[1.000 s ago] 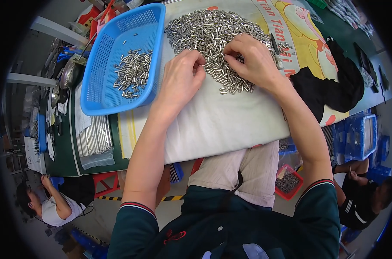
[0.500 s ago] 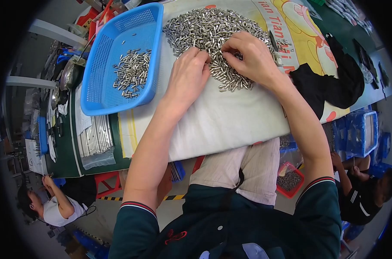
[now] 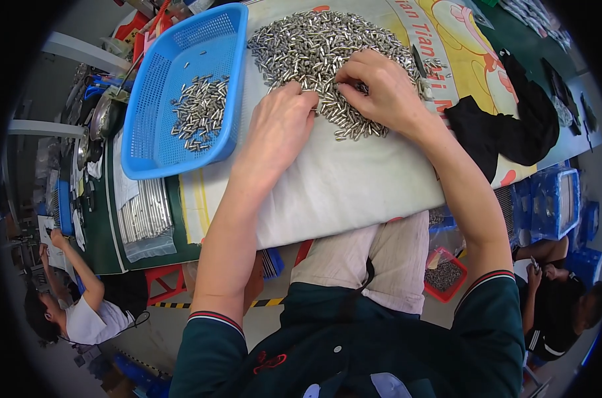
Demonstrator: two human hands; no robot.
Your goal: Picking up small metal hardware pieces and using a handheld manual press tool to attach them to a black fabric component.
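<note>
A wide pile of small silvery metal pins (image 3: 327,40) lies on a white cloth (image 3: 327,186). My left hand (image 3: 284,119) rests at the pile's near left edge, its fingers curled together; whatever they hold is hidden. My right hand (image 3: 379,86) is over the near right part of the pile, with thumb and forefinger drawn together, and I cannot make out what is between them. To the left of the pile stands a blue perforated basket (image 3: 142,126), with a smaller heap of similar pins (image 3: 200,113) in it.
A black cloth (image 3: 493,129) lies right of my right forearm. Bagged metal rods (image 3: 145,215) lie left, below the basket. A red bin of small parts (image 3: 445,275) stands below the table's edge. Two people sit nearby, one at left (image 3: 92,315), one at right (image 3: 559,305).
My left hand has moved slightly left and toward me, away from my right hand. My right hand has shifted only a little left. The person at left has raised their arms.
</note>
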